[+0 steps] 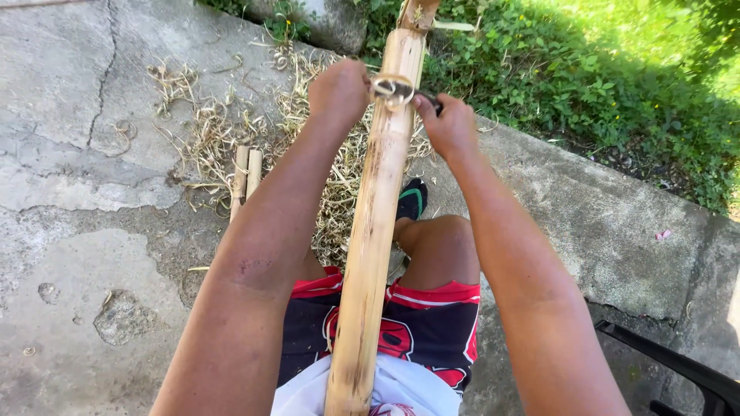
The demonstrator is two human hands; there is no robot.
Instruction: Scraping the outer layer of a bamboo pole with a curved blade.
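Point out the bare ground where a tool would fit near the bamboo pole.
Free: the cracked concrete left of the shavings, and the slab right of the right hand, up to the weeds. Crowded: the shavings and two short bamboo pieces under the left hand, and along the pole over the lap.

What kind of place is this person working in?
Probably an outdoor yard: cracked grey concrete ground, green weeds along its edge, and dry straw-coloured shavings beside the long tan bamboo pole.
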